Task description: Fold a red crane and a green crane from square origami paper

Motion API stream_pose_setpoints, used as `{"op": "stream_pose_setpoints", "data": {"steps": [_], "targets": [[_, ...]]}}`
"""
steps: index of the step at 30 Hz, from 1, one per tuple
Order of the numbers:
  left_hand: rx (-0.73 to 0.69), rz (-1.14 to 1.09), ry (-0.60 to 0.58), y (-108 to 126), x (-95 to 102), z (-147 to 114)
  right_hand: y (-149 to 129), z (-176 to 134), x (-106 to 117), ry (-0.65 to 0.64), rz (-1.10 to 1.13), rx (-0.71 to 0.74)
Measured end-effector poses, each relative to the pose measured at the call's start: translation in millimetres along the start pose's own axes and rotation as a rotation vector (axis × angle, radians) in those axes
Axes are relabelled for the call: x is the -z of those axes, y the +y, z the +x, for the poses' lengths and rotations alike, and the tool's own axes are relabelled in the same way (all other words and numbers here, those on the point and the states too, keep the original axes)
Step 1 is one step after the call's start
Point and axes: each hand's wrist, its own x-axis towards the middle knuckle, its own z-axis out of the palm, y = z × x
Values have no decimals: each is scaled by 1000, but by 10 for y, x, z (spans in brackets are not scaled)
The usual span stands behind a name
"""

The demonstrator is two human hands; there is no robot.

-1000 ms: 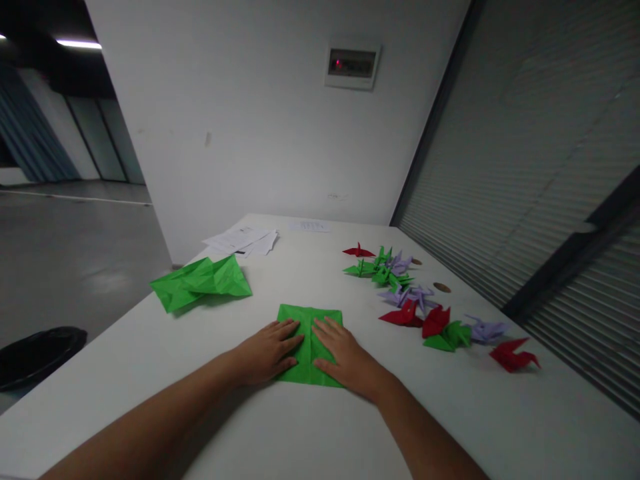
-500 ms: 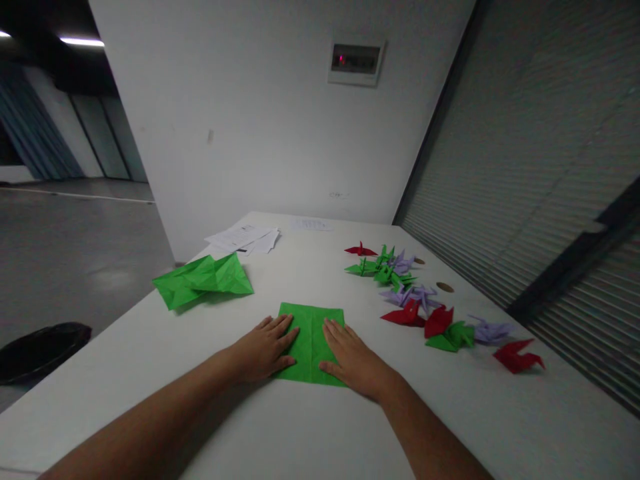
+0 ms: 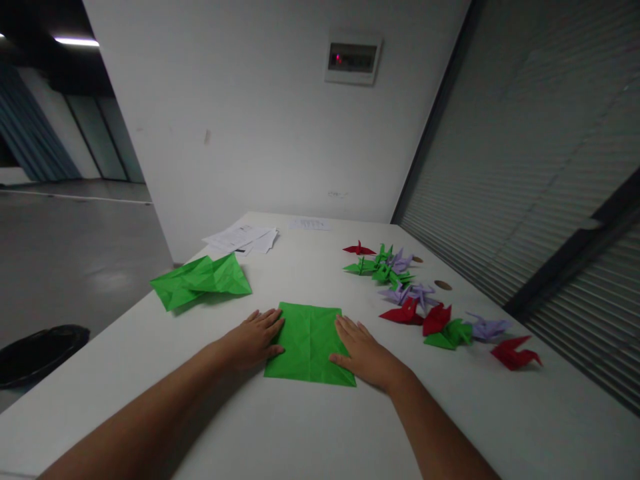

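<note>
A green sheet of origami paper [image 3: 309, 343] lies flat on the white table [image 3: 300, 427], with a crease running down its middle. My left hand [image 3: 260, 339] rests flat at the sheet's left edge, fingers extended, its tips touching the paper. On the opposite edge, my right hand [image 3: 361, 350] lies flat with fingers stretched out and the thumb over the green surface. Neither hand grips anything.
Creased green sheets [image 3: 203, 281] lie to the left, below white printed papers [image 3: 243, 238]. Along the right side sit several folded paper cranes, among them a red crane [image 3: 516, 353] and a purple crane [image 3: 487, 327]. A black bin [image 3: 45, 350] stands on the floor at left.
Both hands have slid outward, apart from each other, from over the green sheet to its side edges. More of the paper shows between them.
</note>
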Motion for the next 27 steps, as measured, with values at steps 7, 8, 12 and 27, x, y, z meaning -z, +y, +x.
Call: {"op": "stream_pose_setpoints", "data": {"steps": [7,8,12,27], "targets": [[-11,-189,64,26,68,29,39,57,-8,129,89,41],[-9,-200,69,37,76,31,35,58,-8,146,98,46],[-4,-215,70,72,86,36,15,48,1,180,96,60],[81,-221,246,114,32,15,-6,32,30,253,97,62]]}}
